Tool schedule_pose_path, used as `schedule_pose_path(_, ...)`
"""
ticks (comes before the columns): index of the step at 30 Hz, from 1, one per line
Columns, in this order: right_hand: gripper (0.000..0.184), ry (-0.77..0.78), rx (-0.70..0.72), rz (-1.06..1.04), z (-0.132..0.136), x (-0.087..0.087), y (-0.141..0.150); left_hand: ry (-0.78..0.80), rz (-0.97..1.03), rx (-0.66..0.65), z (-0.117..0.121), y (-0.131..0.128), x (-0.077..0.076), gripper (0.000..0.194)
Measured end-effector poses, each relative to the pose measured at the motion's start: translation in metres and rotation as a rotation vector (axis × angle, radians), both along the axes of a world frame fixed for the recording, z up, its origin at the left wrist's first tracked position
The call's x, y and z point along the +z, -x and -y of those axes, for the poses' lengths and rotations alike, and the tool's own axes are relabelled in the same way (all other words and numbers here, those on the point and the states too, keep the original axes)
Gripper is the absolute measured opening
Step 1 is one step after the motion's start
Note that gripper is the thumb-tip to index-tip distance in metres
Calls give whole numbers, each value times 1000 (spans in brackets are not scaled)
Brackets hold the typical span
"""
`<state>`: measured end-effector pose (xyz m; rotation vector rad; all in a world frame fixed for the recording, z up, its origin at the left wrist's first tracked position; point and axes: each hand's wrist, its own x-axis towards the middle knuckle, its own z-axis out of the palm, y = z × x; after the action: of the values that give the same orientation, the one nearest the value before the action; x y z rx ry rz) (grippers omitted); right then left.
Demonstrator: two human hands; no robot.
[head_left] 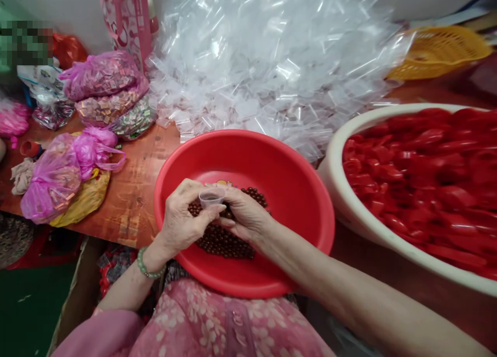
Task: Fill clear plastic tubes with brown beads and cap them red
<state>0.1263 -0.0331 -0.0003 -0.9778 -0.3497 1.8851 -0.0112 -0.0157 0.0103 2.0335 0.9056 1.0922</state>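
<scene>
The left hand (182, 213) and the right hand (245, 214) meet low over a red basin (252, 152). Between them is a small clear cup (212, 197). The left grip is closed around the cup's side, and the right grip's fingertips (225, 208) press in from the other side, so the cup is held from both sides. It tips a little, and there is something dark in it, but I cannot tell what.

Right under the hands lies a pile of round brown beads (223, 243). The cup is held low over them, so anything that falls drops back into the basin. The basin's high wall keeps the beads from rolling away. A green bead bracelet (145, 263) sits on the left wrist, and a pink flowered top (194, 320) shows at the bottom of the frame.

On the right, a big white basin (337, 201) is full of shiny red plastic pieces (411, 175). A huge heap of small clear bags (267, 61) fills the top middle. To the left, on the wooden tabletop (132, 201), are pink bags of small wrapped packets (101, 76). A yellow basket (438, 51) sits at the upper right. A pink paper bag (124, 20) stands at the top. I can read no words on anything.
</scene>
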Motion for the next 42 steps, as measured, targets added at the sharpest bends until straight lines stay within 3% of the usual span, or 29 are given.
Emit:
schedule_pose_path(5, 44, 14, -46, 47, 1, 2, -13, 169, 111, 10, 10, -2, -6, 9)
schedule_pose_path(8, 48, -6, -182, 72, -4, 12, -23, 310, 2, -66, 10, 2, -9, 10)
schedule_pose_path(11, 45, -79, -252, 93, -9, 24, -24, 343, -103, -133, 9, 3, -12, 14)
schedule_pose_path(15, 41, -112, -242, 156, -11, 30, -16, 356, -138, -175, 7, 1, -15, 17)
schedule_pose_path(18, 36, -113, -202, 185, -11, 27, -13, 376, -191, -171, 6, 1, -15, 6)
schedule_pose_path(22, 32, -116, -150, 184, -10, 25, -14, 400, -238, -166, 5, 2, -13, 25)
schedule_pose_path(28, 31, -137, -164, 201, -7, 27, -12, 435, -287, -203, 5, 1, -14, 9)
schedule_pose_path(38, 25, -196, -145, 210, -3, 25, -11, 515, -309, -233, 3, -1, -11, 18)
schedule_pose_path(42, 19, -204, -213, 198, -4, 24, -18, 569, -237, -234, 0, 2, -14, 20)
